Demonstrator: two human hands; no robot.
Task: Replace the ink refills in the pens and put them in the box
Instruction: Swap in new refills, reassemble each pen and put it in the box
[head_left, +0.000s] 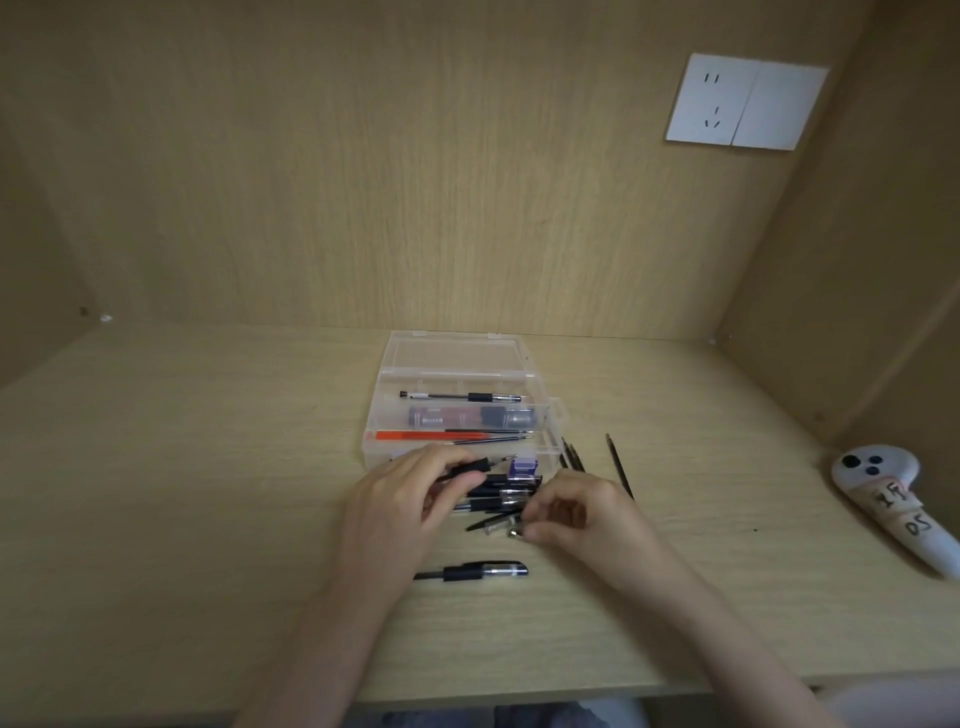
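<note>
A clear plastic box (555, 415) stands open on the desk, with one black pen (460, 397), a red refill (415, 436) and a dark tube inside. In front of it lies a pile of black pens (501, 491). My left hand (402, 501) grips a black pen body (475, 464) with its refill tip poking out to the right. My right hand (582, 517) pinches a small metal pen tip piece (514, 532) just above a clear pen part. One capped pen (480, 571) lies alone near me.
Loose dark refills (618, 465) lie right of the box. A white handheld controller (893, 499) with handwritten tape rests at the desk's right edge. A wall socket plate (745, 101) sits high on the back panel. Wooden walls close in at the back and right.
</note>
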